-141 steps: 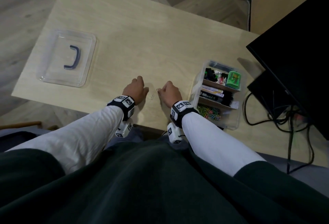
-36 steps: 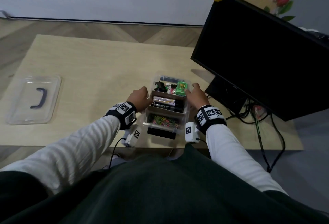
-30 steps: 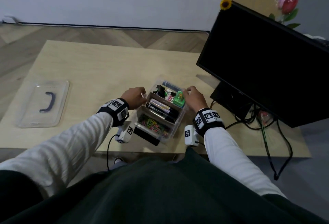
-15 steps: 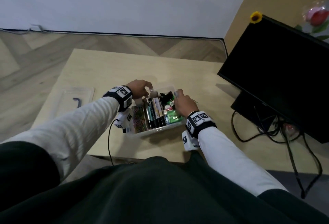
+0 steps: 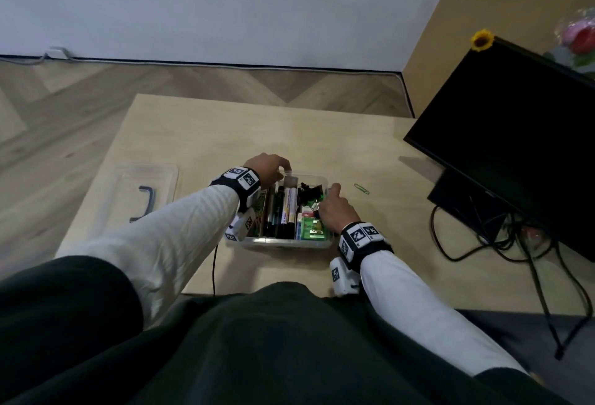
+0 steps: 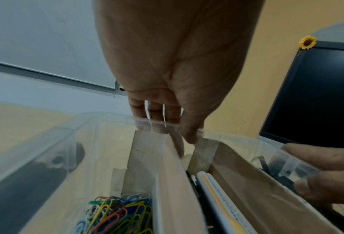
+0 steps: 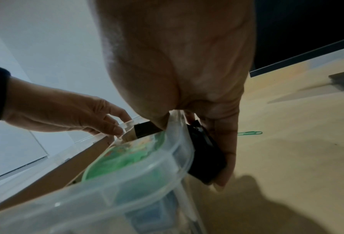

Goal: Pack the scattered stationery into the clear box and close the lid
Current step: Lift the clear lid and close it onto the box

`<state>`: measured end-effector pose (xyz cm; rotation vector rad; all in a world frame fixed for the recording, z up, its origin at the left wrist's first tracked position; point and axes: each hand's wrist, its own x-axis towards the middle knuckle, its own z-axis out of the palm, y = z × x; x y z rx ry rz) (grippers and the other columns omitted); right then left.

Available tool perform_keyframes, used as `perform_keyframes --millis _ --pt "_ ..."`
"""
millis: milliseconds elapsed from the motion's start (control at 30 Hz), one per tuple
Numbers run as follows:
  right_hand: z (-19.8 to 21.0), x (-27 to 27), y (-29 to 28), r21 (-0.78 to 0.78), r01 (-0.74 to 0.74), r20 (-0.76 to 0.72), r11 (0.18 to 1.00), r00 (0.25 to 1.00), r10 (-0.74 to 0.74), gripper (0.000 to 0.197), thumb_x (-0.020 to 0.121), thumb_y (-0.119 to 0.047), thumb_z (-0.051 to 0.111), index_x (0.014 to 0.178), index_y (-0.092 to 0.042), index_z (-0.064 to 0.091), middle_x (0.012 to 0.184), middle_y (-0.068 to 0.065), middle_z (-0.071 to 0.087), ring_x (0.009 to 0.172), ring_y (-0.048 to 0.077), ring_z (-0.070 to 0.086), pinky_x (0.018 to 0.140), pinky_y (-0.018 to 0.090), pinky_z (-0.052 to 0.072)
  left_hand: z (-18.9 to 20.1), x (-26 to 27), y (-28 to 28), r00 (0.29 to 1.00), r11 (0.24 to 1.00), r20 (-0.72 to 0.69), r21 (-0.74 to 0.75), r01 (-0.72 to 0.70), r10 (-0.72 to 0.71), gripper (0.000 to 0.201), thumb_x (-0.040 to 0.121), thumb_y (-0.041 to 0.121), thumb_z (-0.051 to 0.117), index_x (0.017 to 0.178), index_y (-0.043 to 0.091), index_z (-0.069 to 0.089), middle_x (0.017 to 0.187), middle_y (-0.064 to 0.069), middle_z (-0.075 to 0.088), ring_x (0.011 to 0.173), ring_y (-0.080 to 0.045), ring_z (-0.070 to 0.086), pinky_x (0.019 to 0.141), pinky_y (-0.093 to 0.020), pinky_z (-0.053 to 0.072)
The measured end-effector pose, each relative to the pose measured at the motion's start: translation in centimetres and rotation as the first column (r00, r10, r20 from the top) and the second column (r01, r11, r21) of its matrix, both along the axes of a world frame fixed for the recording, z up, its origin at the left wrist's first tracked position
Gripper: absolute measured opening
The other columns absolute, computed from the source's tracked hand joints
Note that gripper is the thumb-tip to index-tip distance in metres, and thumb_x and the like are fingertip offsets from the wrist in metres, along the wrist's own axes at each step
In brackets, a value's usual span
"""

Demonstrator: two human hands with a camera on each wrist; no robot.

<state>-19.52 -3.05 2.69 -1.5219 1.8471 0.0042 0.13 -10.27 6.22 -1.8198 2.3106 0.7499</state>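
**Both hands holding the clear box at the table's near edge**

The clear box (image 5: pixel 283 242) is sitting open on the wooden table (image 5: pixel 225 127), close to the near edge, with the person's arms reaching over it. The left hand (image 5: pixel 269 168) is gripping the far left rim, fingers curled over the outside and thumb (image 6: pixel 189 126) hooked inside the wall. The right hand (image 5: pixel 333 208) is clasping the right rim, thumb inside and fingers (image 7: pixel 227 142) lying down the outer wall.

Inside, cardboard dividers are splitting the box into lanes: coloured paper clips (image 6: pixel 117 213) are lying in the left one, markers (image 5: pixel 285 211) in the middle, and black binder clips (image 5: pixel 309 190) with a green packet (image 5: pixel 312 229) on the right.

The lid (image 5: pixel 145 192) is lying flat well to the left of the box, handle up. One green paper clip (image 5: pixel 361 188) is resting loose on the table just right of the box. A black monitor (image 5: pixel 515 147) is standing on the far right.
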Motion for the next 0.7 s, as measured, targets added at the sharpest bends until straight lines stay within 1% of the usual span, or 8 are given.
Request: perform_keyframes --millis 100,167,233,300,400,467,567,700 --pt "-0.1 0.0 -0.3 0.014 -0.003 0.011 1.000 1.000 0.002 0.033 0.098 -0.016 0.033 0.129 -0.012 0.022 0.124 0.030 0.053 0.103 0.042 0.058 0.087 0.046 0.046 -0.3 0.2 -0.2 1.000 1.000 0.001 -0.011 0.004 -0.004 0.029 0.094 0.016 0.057 0.120 0.026 0.063 0.108 -0.006 0.071 0.096 -0.026 0.066 0.079 -0.031 0.050" --pt "0.0 -0.5 -0.5 0.010 0.000 0.064 1.000 0.998 -0.001 0.030 0.103 -0.025 0.032 0.128 -0.012 0.025 0.123 0.028 0.056 0.101 0.040 0.059 0.084 0.043 0.046 -0.4 0.2 -0.2 1.000 1.000 0.004 -0.011 0.004 -0.004 0.030 0.094 0.016 0.057 0.121 0.026 0.064 0.108 -0.007 0.071 0.095 -0.026 0.066 0.079 -0.031 0.050" --pt "0.1 -1.7 -1.0 -0.036 0.033 0.142 0.999 0.990 -0.027 0.044 0.106 -0.046 0.024 0.127 -0.010 0.037 0.121 0.023 0.060 0.100 0.035 0.059 0.081 0.039 0.044 -0.6 0.1 -0.3 1.000 1.000 0.009 -0.014 0.003 -0.003 0.030 0.095 0.015 0.056 0.122 0.026 0.064 0.109 -0.007 0.071 0.094 -0.026 0.066 0.080 -0.033 0.052" --pt "-0.3 -3.3 -2.1 -0.123 0.108 0.144 0.986 0.985 -0.090 0.062 0.104 -0.056 0.020 0.122 -0.007 0.052 0.119 0.017 0.062 0.101 0.031 0.059 0.083 0.037 0.044 -0.6 0.0 -0.3 1.000 1.000 0.029 -0.025 0.004 -0.003 0.032 0.096 0.014 0.054 0.124 0.026 0.063 0.110 -0.008 0.070 0.095 -0.026 0.065 0.079 -0.033 0.051" --pt "-2.0 -6.0 -4.1 -0.208 0.167 0.027 0.964 0.986 -0.165 0.045 0.103 -0.045 0.038 0.109 -0.006 0.060 0.115 0.018 0.063 0.098 0.034 0.060 0.083 0.039 0.048 -0.7 -0.3 -0.1 0.997 0.999 0.072 -0.042 0.008 -0.005 0.038 0.095 0.010 0.051 0.128 0.028 0.061 0.110 -0.008 0.070 0.095 -0.026 0.065 0.078 -0.033 0.051" --pt "-2.8 -7.6 -5.1 -0.184 0.142 -0.069 0.973 0.985 -0.157 0.028 0.099 -0.030 0.048 0.113 -0.008 0.059 0.123 0.018 0.057 0.106 0.037 0.059 0.086 0.040 0.048 -0.7 -0.4 -0.1 0.995 0.999 0.095 -0.044 0.016 -0.012 0.040 0.095 0.008 0.051 0.129 0.028 0.060 0.111 -0.007 0.070 0.095 -0.026 0.065 0.076 -0.033 0.051" --pt "-4.1 -9.6 -6.2 -0.130 0.089 -0.165 0.987 0.980 -0.111 0.031 0.098 -0.015 0.047 0.127 -0.006 0.054 0.133 0.019 0.045 0.118 0.040 0.053 0.095 0.042 0.047 -0.8 -0.5 -0.3 0.993 0.999 0.112 -0.040 0.027 -0.022 0.042 0.095 0.006 0.052 0.130 0.027 0.059 0.110 -0.005 0.070 0.088 -0.022 0.062 0.072 -0.030 0.048" --pt "-6.0 -10.8 -7.3 -0.129 0.035 -0.225 0.991 0.972 -0.064 0.028 0.097 -0.010 0.049 0.124 -0.005 0.053 0.133 0.018 0.042 0.121 0.039 0.047 0.092 0.041 0.045 -1.2 -0.4 -0.8 0.993 1.000 0.120 -0.003 0.012 -0.012 0.037 0.096 0.012 0.053 0.128 0.029 0.061 0.108 -0.006 0.070 0.087 -0.022 0.063 0.074 -0.030 0.048"
